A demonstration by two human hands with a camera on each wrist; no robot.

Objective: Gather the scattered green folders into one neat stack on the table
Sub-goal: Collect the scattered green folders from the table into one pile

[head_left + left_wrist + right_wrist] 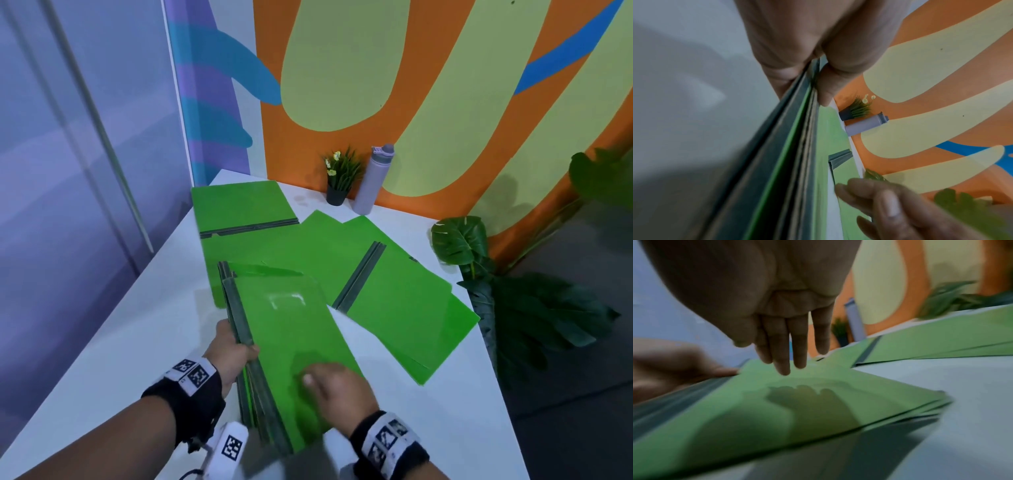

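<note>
My left hand (233, 349) grips the dark spines of a bundle of green folders (294, 342), held tilted above the white table (120, 359) near its front. In the left wrist view the thumb and fingers (824, 91) pinch the stacked spines (781, 162). My right hand (335, 383) is over the top cover with fingers (789, 340) straight, just above the green sheet (818, 402) and casting a shadow on it. More green folders lie scattered: one at the back left (239, 205), one under it (274, 250), and overlapping ones on the right (400, 301).
A small potted plant (339, 181) and a grey bottle (373, 181) stand at the back against the painted wall. A big leafy plant (513, 291) rises beside the table's right edge. Bare white tabletop shows at the left and the front right.
</note>
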